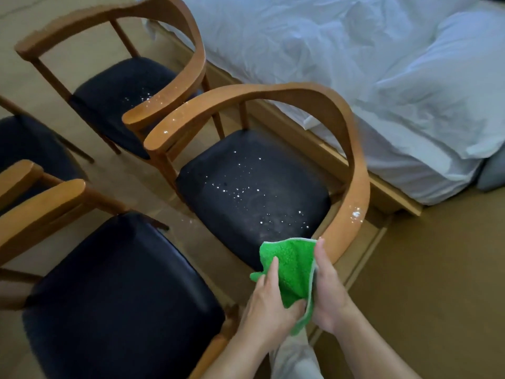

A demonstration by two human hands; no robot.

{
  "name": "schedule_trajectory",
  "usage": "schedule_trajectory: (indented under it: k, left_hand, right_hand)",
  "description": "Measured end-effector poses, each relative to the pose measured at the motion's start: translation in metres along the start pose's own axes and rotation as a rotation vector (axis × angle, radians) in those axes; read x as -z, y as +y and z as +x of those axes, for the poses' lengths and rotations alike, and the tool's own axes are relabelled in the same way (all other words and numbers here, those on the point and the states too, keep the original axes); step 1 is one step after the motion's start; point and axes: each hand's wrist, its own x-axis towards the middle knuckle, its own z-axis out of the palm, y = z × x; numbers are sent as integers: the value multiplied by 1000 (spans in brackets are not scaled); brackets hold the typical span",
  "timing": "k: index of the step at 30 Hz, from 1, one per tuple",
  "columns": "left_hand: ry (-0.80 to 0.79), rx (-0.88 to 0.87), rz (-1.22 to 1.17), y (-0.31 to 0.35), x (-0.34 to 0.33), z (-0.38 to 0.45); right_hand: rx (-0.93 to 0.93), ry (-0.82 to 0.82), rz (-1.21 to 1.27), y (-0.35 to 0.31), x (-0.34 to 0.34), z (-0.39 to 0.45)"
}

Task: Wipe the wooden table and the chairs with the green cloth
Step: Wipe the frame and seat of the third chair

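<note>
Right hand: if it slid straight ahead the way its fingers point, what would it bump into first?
Probably the curved wooden armrest of the crumb-speckled chair; the right hand's fingertips already sit beside its near end, gripping the green cloth. Depth is uncertain.

**Bedroom, likely hotel or guest room**

Bed (369,64) along right side, rumpled white duvet, low wooden frame. Several matching wooden armchairs (254,170) with curved backs and dark padded seats grouped just beside it. Plain tan floor (437,296). Dim indoor light.
</note>
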Motion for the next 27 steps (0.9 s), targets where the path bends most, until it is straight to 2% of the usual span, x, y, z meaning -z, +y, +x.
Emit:
schedule_trajectory:
  k: [2,5,8,11,14,17,19,21,24,27]
  left_hand:
    - [-20,26,7,10,-20,21]
    - [-38,113,80,24,-55,49]
    - [28,183,239,31,-75,68]
    - [96,153,239,29,-75,79]
    - [184,145,353,22,-68,80]
    - [204,123,425,17,-67,78]
    - [200,91,360,12,-66,79]
    - [217,95,193,2,-62,80]
    - [318,284,-51,-15,-51,78]
    - [263,421,-98,-23,-45,81]
  right_hand:
    - [29,92,-246,-13,18,9]
    - [76,355,-689,-28,49,24]
    - [134,432,-980,-49,79,35]
    - [238,499,-1023,-69,106,42]
    - [290,663,-1092,-75,121,43]
    - [518,804,-1243,-63,117,39]
    - [701,691,-1345,-40,103,40]
    - [757,471,-1469,-10,92,47]
    - [619,307,-1771,25,89,59]
    - [576,278,-1904,29,100,71]
